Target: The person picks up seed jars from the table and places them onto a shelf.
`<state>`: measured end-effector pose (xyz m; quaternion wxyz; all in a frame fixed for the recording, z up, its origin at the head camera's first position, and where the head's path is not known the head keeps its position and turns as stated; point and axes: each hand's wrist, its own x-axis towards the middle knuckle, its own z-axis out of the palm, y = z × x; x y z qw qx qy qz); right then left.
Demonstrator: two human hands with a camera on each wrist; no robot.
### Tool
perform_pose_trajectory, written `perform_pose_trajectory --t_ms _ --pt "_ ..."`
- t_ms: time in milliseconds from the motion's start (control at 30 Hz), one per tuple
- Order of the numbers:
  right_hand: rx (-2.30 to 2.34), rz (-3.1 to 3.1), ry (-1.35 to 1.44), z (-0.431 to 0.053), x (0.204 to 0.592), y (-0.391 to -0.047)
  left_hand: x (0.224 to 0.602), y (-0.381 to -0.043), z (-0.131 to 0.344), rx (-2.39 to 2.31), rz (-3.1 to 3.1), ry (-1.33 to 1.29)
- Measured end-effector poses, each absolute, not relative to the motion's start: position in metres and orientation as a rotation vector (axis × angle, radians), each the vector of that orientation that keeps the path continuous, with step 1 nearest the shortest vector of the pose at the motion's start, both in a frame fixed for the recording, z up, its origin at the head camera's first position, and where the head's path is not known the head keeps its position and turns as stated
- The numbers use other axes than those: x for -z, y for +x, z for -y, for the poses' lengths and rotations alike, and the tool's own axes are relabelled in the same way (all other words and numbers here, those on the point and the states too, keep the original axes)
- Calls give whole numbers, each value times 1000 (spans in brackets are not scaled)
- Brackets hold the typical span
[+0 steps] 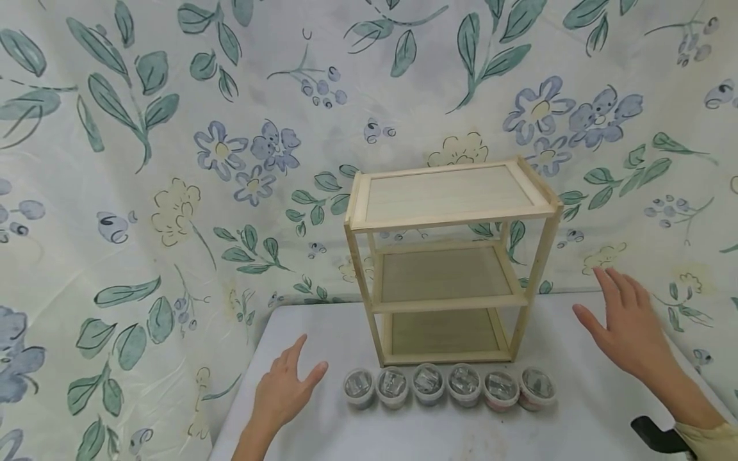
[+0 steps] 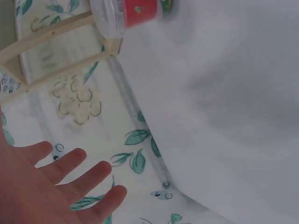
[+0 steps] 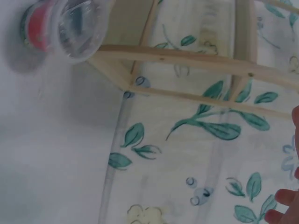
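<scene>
A three-tier wooden shelf point(image 1: 450, 302) stands upright on the white table. In front of its base is a row of several small lidded plastic tubs point(image 1: 428, 383), with dark grey wrapped contents showing through the lids. My left hand point(image 1: 282, 387) is held left of the row, fingers extended and thumb apart, touching nothing. To the right of the shelf my right hand point(image 1: 628, 326) hovers with fingers extended, also holding nothing. The left wrist view shows the left fingers point(image 2: 93, 179) spread, and a tub point(image 2: 135, 14) with a red label. Only some right fingertips point(image 3: 282, 205) show in the right wrist view.
The white table point(image 1: 323, 435) extends around the shelf and tubs. Behind it hangs a floral-patterned cloth point(image 1: 259, 211), close to the back of the shelf. A black strap-like piece point(image 1: 657, 436) sits by the right wrist, next to a beige sleeve point(image 1: 706, 442).
</scene>
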<state>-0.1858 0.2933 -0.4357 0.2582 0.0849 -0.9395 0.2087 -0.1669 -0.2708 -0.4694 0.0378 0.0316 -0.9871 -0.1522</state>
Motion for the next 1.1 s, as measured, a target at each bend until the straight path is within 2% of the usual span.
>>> perform_pose_trajectory --t_ms 533,767,1100 --pt "-1356 2236 253 -245 383 -210 494 -159 262 836 2893 172" --pt "-1413 2160 259 -235 358 -221 512 -156 259 963 2912 238" --pt "-1414 2107 386 -224 341 -228 537 -151 244 1064 2926 213"
